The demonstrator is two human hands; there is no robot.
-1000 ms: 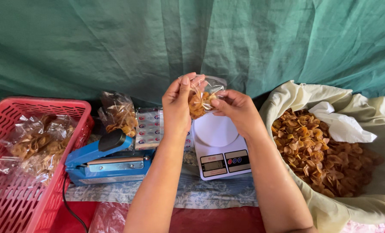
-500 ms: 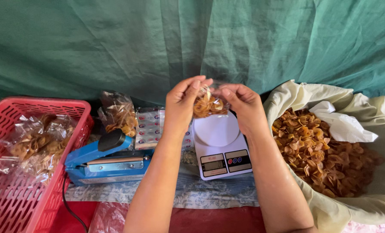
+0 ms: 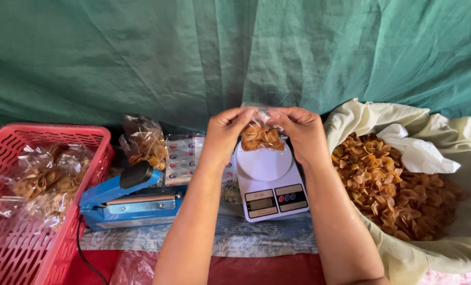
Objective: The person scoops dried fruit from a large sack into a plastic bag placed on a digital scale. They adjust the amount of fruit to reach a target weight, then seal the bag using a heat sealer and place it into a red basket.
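Clear crinkly chip bag pinched by both hands' fingers.

free: cloth strip before scale | blocked: sealer left; chip sack right

We saw a table under a pale floral cloth; on it lay a red plastic basket at the left edge, a blue heat sealer, a white digital scale, and a cream chip-filled sack at the right edge.

Red basket cut off left; scale display unreadable.
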